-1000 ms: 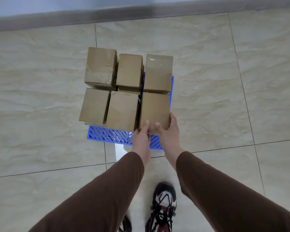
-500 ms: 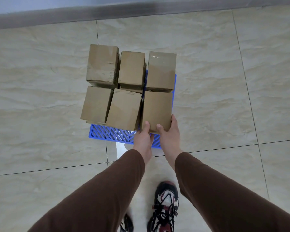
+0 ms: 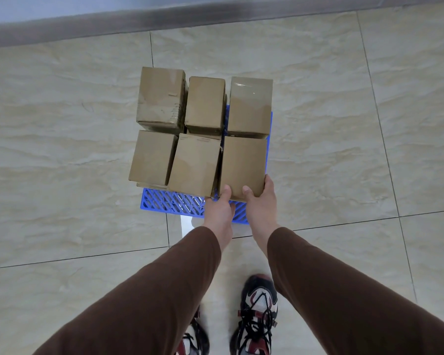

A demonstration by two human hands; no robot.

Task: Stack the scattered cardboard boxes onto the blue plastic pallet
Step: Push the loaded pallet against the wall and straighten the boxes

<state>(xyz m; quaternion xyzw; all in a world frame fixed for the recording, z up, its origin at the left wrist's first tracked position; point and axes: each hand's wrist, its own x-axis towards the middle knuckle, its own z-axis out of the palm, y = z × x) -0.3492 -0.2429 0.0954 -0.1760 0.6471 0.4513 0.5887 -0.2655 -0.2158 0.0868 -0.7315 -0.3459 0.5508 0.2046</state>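
We hold the near right cardboard box (image 3: 242, 166) at its near edge, our left hand (image 3: 219, 207) and right hand (image 3: 260, 201) each with a thumb on top, both grips closed on it. It sits among six boxes on the blue plastic pallet (image 3: 174, 202), on the tiled floor (image 3: 62, 149).

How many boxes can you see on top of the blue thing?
6 box tops show. Back row: left, middle, right. Front row: left, middle, and right, which both hands hold. More boxes seem to sit hidden underneath.
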